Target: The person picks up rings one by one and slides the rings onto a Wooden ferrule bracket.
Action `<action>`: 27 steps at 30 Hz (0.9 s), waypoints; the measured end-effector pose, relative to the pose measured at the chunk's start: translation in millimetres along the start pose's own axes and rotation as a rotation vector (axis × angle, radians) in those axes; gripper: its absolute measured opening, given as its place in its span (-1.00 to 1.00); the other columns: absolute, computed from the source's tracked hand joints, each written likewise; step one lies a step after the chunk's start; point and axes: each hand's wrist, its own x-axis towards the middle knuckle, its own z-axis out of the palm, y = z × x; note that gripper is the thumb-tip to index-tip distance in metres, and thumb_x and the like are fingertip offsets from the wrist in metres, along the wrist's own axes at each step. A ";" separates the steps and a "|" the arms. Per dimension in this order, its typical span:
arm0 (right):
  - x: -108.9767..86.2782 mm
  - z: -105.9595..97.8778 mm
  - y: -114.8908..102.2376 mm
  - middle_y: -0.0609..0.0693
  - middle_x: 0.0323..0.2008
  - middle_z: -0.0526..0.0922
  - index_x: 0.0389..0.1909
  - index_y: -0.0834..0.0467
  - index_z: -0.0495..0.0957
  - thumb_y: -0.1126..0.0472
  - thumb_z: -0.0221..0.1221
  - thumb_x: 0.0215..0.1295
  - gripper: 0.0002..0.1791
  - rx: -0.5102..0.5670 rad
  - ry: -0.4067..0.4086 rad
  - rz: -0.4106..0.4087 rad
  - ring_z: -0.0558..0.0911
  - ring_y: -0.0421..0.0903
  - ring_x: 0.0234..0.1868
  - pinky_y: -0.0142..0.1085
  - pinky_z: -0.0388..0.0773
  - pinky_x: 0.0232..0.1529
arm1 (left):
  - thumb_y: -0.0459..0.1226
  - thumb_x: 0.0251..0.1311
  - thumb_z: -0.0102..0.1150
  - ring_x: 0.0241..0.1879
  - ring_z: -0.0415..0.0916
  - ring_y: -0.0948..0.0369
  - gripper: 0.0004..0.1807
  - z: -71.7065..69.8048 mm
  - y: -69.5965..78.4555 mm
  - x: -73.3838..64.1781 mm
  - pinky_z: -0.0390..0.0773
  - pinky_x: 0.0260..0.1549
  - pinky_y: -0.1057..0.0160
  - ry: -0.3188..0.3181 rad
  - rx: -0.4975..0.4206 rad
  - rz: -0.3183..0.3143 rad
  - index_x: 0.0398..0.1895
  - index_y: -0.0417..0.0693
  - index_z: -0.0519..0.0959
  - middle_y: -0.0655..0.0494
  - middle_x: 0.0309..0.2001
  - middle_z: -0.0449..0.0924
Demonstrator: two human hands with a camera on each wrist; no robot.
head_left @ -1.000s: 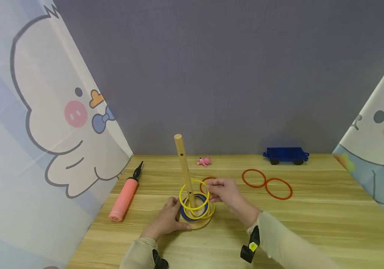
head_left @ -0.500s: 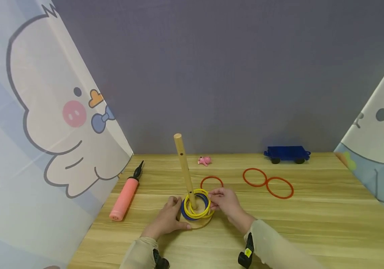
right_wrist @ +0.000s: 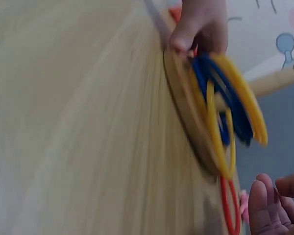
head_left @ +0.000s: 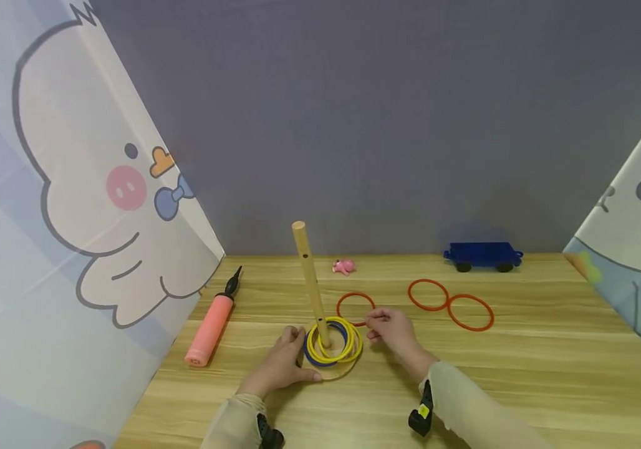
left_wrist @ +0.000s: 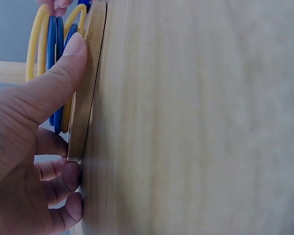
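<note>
A wooden post (head_left: 312,280) rises from a round wooden base (head_left: 336,374), leaning slightly left in the head view. Yellow rings (head_left: 360,343) and blue rings (head_left: 306,350) lie loosely stacked around its foot. My left hand (head_left: 280,366) grips the near left edge of the base, and the left wrist view has its thumb on the rim beside the rings. Just right of the stack, my right hand (head_left: 396,333) holds nothing; its fingers are loosely bent, apart from the yellow rings. A red ring (head_left: 356,293) lies flat behind the base, close to the right fingertips.
Two more red rings (head_left: 471,329) lie touching at the right. Along the back stand a blue toy wagon (head_left: 483,254) and a small pink figure (head_left: 344,267). A pink hand pump (head_left: 210,330) with a black nozzle lies at the left. A grey panel (head_left: 388,125) bounds the table.
The right hand lowered a yellow ring over the lower post onto the stack, let it go and moved off to the right. The left hand stayed on the base.
</note>
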 end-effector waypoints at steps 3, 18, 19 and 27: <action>6.1 -5.8 5.8 0.28 -0.35 0.67 -0.22 0.41 0.61 0.42 0.22 0.26 -0.87 -0.036 0.023 0.006 0.65 -0.01 -0.55 -0.17 0.63 -0.48 | 0.24 -0.11 0.41 0.21 0.25 -0.06 0.26 -0.1 -0.4 0.0 0.37 0.10 -0.10 -0.002 0.009 -0.004 0.48 -0.37 0.06 -0.14 0.20 0.20; 24.5 -9.1 12.1 0.15 -0.43 0.66 -0.21 0.40 0.58 0.40 0.27 0.21 -0.83 -0.143 0.068 0.024 0.62 -0.07 -0.58 -0.26 0.59 -0.55 | 0.22 -0.10 0.43 0.21 0.23 -0.06 0.25 -1.2 3.6 -0.7 0.35 0.13 -0.09 -0.003 0.006 -0.011 0.48 -0.38 0.06 -0.13 0.20 0.20; 25.6 -9.4 12.5 0.15 -0.44 0.66 -0.19 0.41 0.57 0.40 0.27 0.21 -0.81 -0.157 0.069 0.024 0.62 -0.07 -0.59 -0.26 0.59 -0.55 | 0.22 -0.10 0.43 0.21 0.24 -0.05 0.26 -1.3 4.2 -0.7 0.35 0.13 -0.09 -0.001 0.007 -0.010 0.47 -0.38 0.06 -0.13 0.20 0.21; 35.6 -6.7 14.5 0.07 -0.56 0.63 -0.12 0.38 0.53 0.27 0.32 0.21 -0.69 -0.285 0.056 0.078 0.59 -0.12 -0.63 -0.30 0.58 -0.56 | 0.22 -0.12 0.44 0.20 0.24 -0.07 0.27 -0.4 3.8 -0.6 0.34 0.14 -0.10 0.003 0.005 -0.006 0.46 -0.42 0.08 -0.13 0.18 0.21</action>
